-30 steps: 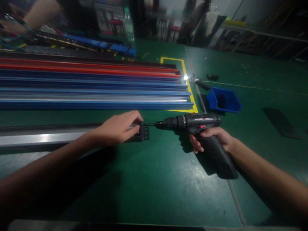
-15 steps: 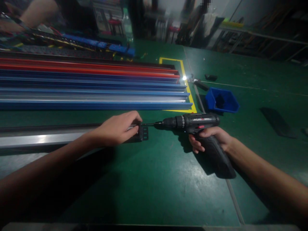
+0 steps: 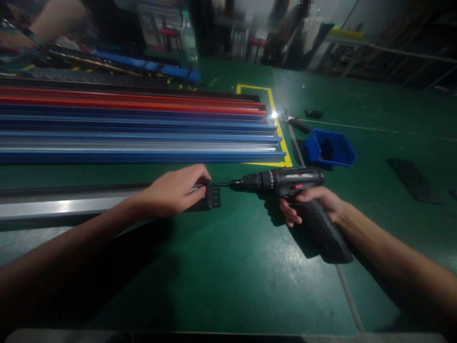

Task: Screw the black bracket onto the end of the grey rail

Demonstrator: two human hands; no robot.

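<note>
The black cordless drill [image 3: 285, 180] sits in our right hand [image 3: 314, 202], which is closed round the handle with a finger curled at the red trigger. In the head view, the only one we have, the drill body runs level over the green surface [image 3: 232, 276], and its thin bit [image 3: 221, 184] points left. The bit tip meets the upper part of the black end bracket [image 3: 213, 197]; we cannot tell whether it sits in a screw there.

That bracket caps the right end of the long silver metal rail [image 3: 64, 206], which stretches away to the left. The drill and the rail therefore share one long axis, end to end. Our left hand [image 3: 174, 190] lies palm down on the rail's end, its fingers curled over it and pressing on the bracket just beside the bit. It is the nearer hand to the joint, and the right hand stands well off to the right.

Beyond them lies a stack of blue, silver and red rails [image 3: 135, 128], parallel to ours. A blue plastic bin [image 3: 330, 148] stands behind the drill, near a yellow tape outline [image 3: 274, 102]. Another person's arm [image 3: 57, 16] shows at the far top left.
</note>
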